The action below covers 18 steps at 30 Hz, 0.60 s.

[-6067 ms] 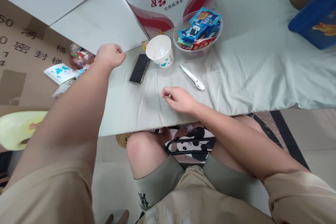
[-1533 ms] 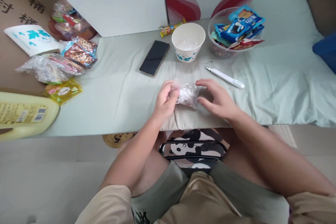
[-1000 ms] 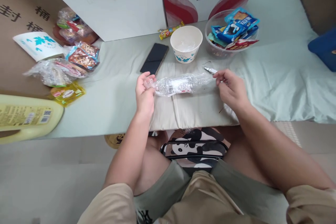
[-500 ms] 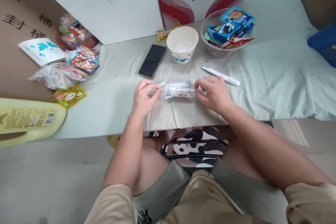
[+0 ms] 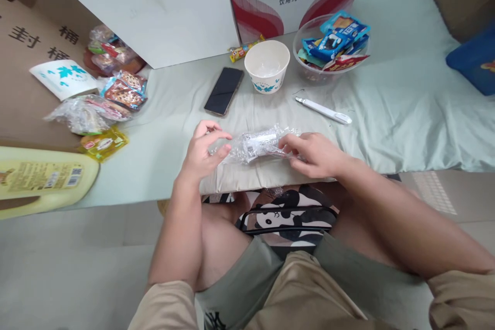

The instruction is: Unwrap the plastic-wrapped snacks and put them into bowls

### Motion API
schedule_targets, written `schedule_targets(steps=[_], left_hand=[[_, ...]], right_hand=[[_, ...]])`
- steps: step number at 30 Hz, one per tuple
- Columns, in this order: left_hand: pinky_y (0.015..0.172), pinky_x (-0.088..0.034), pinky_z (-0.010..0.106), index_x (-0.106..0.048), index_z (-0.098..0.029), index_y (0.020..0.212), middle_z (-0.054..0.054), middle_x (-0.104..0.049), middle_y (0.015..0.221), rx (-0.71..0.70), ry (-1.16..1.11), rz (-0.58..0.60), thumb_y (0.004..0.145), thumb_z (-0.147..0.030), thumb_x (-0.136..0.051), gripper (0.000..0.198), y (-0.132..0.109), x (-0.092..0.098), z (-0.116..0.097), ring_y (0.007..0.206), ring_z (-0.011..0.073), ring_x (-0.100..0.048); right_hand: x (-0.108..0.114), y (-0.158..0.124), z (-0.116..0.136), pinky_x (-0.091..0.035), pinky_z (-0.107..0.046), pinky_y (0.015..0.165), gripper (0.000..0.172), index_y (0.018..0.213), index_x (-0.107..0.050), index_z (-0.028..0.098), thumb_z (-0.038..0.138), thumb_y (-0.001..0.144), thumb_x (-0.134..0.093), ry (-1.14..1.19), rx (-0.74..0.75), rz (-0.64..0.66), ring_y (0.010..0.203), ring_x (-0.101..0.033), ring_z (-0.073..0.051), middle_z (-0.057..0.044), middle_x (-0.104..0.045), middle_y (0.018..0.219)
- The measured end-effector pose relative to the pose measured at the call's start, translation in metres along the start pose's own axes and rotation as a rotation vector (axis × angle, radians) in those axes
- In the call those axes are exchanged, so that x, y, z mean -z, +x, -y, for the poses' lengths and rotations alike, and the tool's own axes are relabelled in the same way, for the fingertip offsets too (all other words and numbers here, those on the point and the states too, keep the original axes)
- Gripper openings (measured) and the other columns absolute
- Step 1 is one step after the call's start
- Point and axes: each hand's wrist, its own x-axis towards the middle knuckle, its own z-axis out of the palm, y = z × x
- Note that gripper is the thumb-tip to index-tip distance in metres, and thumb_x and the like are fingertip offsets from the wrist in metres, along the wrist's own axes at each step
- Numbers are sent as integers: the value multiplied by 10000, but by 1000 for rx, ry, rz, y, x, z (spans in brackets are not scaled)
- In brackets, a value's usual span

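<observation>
A small white packet (image 5: 260,144) with printed marks lies in loose clear plastic wrap (image 5: 235,153) near the table's front edge. At the wrap's left end is my left hand (image 5: 203,150), thumb and fingers spread, with nothing gripped between them. My right hand (image 5: 315,153) rests against the right end of the wrap. Its thumb and index finger are apart, the fingertips touching the crinkled plastic. Behind my right hand lies a white utility knife (image 5: 324,111). A dark phone (image 5: 224,91) and a white paper bowl (image 5: 267,69) stand beyond the packet.
A clear plastic bowl (image 5: 303,64) of snack packets stands at the back, before a white-and-red carton (image 5: 294,15). Left are bagged snacks (image 5: 124,90), a tipped paper cup (image 5: 64,78) and a yellow jug (image 5: 46,178). A blue container (image 5: 472,64) is far right.
Both hands have let the pinched ends of the plastic loosen, and the wrap has spread out around the packet. My left fingers have opened; the packet has tilted and shifted slightly toward me.
</observation>
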Motion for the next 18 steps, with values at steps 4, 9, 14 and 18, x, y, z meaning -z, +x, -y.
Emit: schedule_targets(steps=[4,9,14,18], left_hand=[[751,-516,320,-524,-180,452,105,-691,1095,112,-84,210,940,-436,-535,551,0,-6,-4,857,171,-621],[745,-512,305,-717,-202,852,29,-691,947,187,-64,281,778,-384,-767,202,-1,-7,-8,766,151,-610],[875,-529,346,-739,-209,936,70,-645,1210,194,-91,369,868,-478,-666,287,-1,-8,-9,934,186,-651],[690,-499,298,-704,-207,1030,42,-667,998,309,-119,353,840,-411,-683,279,0,-18,-12,771,157,-617]], right_hand=[[0,4,1,-357,-393,854,500,765,-635,196,448,1058,-318,75,54,131,941,-631,-237,-73,-735,842],[-5,12,8,-337,-425,926,472,836,-654,184,391,1066,-297,-82,-156,158,896,-660,-241,-96,-723,833],[-12,17,14,-376,-404,916,326,1221,-633,169,336,974,-502,-245,-294,108,818,-658,-242,-85,-729,877],[-17,20,17,-404,-393,883,569,1469,-531,250,336,915,-629,-293,-265,67,993,-674,-276,-136,-687,1238]])
